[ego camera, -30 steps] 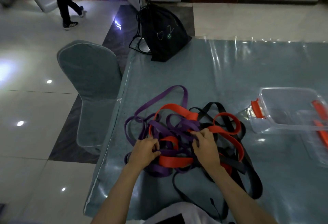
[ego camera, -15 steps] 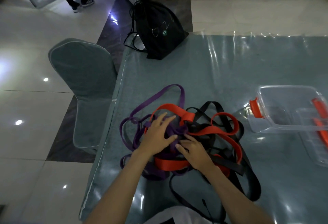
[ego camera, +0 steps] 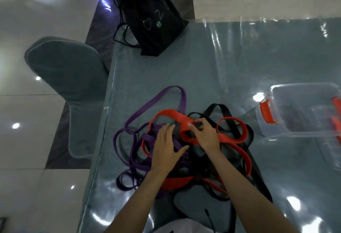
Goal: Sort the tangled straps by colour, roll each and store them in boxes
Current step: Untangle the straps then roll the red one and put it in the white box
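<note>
Pinched in the right hand [ego camera: 206,135] is a red strap [ego camera: 177,117] atop the tangle mid-table, the left hand [ego camera: 165,147] pressed flat and open on purple straps [ego camera: 147,137]; untangling is underway, and the red loop must next be drawn free.

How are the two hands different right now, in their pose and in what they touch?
The left hand lies flat with fingers spread, pressing on the purple straps; the right hand is curled, its fingers pinching the red strap. The left hand sits nearer the table's edge, while the right hand is deeper in the pile, where red and black straps cross. Both are bare and work in the same tangle.
</note>
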